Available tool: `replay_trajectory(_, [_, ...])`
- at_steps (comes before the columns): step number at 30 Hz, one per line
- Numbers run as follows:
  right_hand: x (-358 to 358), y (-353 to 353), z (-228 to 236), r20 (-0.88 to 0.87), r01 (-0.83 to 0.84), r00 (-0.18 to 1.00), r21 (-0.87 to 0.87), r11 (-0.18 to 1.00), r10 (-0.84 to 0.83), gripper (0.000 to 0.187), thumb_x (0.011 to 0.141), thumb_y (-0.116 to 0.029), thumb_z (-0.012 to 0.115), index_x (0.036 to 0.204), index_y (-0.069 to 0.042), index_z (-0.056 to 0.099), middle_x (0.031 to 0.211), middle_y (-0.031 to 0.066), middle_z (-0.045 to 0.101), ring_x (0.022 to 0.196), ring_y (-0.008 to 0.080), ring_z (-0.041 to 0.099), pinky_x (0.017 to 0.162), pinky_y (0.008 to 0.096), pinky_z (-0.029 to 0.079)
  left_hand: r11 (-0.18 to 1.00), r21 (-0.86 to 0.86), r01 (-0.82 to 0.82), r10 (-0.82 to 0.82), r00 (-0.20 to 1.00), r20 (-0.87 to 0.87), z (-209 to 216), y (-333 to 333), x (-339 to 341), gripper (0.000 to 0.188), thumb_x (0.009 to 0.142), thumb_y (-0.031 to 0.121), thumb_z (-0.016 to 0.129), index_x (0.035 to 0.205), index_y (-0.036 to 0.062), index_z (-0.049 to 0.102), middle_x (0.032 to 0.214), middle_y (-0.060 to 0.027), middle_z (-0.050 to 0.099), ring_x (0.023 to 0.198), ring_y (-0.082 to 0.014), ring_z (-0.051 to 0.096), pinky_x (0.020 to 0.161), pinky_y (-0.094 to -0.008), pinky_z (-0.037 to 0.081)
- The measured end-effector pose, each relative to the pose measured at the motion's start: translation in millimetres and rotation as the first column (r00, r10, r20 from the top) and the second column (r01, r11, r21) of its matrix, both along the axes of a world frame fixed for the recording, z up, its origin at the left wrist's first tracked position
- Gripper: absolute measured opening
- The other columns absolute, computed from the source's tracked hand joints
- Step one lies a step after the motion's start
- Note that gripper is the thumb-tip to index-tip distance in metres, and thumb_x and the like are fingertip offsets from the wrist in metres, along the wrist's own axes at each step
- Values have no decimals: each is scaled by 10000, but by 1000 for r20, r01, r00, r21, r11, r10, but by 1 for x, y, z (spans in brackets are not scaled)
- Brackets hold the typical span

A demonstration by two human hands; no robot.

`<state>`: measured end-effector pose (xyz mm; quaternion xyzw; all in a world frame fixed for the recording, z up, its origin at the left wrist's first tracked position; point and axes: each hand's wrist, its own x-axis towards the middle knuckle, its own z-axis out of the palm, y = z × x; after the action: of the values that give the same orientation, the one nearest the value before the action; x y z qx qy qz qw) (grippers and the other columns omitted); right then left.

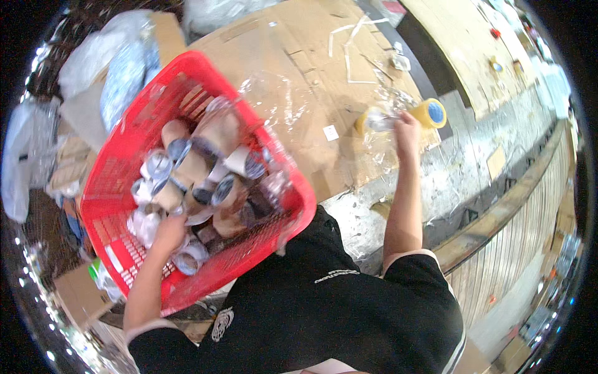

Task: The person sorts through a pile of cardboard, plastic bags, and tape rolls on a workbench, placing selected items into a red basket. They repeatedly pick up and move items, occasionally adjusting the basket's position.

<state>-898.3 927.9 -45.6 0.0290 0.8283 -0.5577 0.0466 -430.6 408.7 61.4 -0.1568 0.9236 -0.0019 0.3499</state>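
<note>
A large red plastic basket [103, 206] stands tilted in the view at my left, full of cardboard tube cores and small rolls [193, 168], some with purple-grey ends. My left hand [170, 232] reaches into it beside a whitish roll [144, 223]; its fingers are blurred and partly hidden among the rolls. Out to the right, my right hand [407, 133] is closed on crumpled clear plastic film [381, 120]. Right next to that hand lies a yellow tape roll [430, 114] with a blue core. Another yellow roll [361, 123] sits partly behind the film.
Flattened cardboard [311, 75] covers the surface ahead, with loose clear film [268, 100] and a small white label [330, 133] on it. Bagged clear plastic [121, 75] is heaped at the far left. A grey ledge [486, 149] runs along the right.
</note>
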Motion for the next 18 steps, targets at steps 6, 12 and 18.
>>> replay_trajectory(6, [-77, -43, -56, -74, -89, 993, 58, 994, 94, 478, 968, -162, 684, 1378, 32, 532, 1069, 195, 752, 958, 289, 763, 809, 377, 581, 909, 281, -308, 366, 912, -184, 112, -5, -42, 189, 879, 123, 720, 983, -20, 653, 991, -192, 699, 942, -326, 676, 854, -401, 498])
replay_trajectory(12, [-204, -31, -116, 134, -72, 991, 691, 719, -30, 413, 953, -215, 573, 1313, -26, 647, 1491, 315, 516, 1396, 491, 470, 1101, 580, 432, 835, 354, -421, 548, 577, -606, 193, 9, -23, 267, 921, 86, 660, 1154, -37, 615, 1264, -162, 643, 1162, -306, 608, 1041, -357, 442])
replay_trajectory(18, [-208, -38, -172, 47, -93, 995, 800, 593, 92, 421, 923, -197, 601, 1298, -16, 664, 1299, 304, 661, 1316, 472, 558, 1053, 594, 473, 416, 842, -343, 596, -596, -537, 196, 38, 54, 289, 1070, 224, 563, 1252, 4, 603, 1194, -141, 625, 1130, -274, 639, 983, -439, 543])
